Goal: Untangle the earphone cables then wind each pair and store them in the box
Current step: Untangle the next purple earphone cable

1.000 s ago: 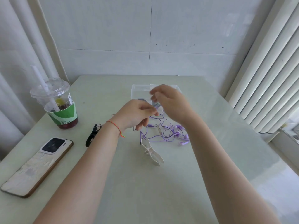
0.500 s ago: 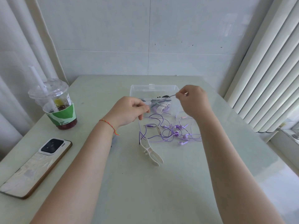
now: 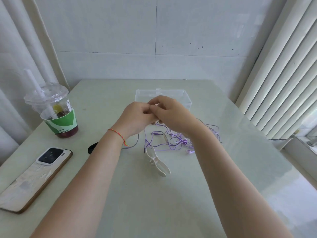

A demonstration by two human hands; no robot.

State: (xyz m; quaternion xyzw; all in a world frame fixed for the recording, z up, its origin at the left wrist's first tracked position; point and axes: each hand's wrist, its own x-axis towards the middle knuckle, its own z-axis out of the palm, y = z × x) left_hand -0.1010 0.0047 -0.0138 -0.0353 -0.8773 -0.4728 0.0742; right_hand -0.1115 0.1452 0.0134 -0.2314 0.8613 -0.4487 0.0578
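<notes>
Both hands meet at 12 o'clock above the purple cable [image 3: 173, 145]: left hand [image 3: 137, 115] and right hand [image 3: 169, 112], each grip curled narrow, pinching it.

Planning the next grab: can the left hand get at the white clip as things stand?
Probably yes. The clip lies bare on the table, nothing over it, but the left hand seems busy with the cable.

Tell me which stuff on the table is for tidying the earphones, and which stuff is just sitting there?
For the job:
- purple earphone cables, tangled on the table
- clear box behind the hands
- white winder clip
- left hand and right hand, meeting over the cables

Just lying about:
- drink cup with a straw
- phone, face down
- black object, half hidden by the left arm
</notes>
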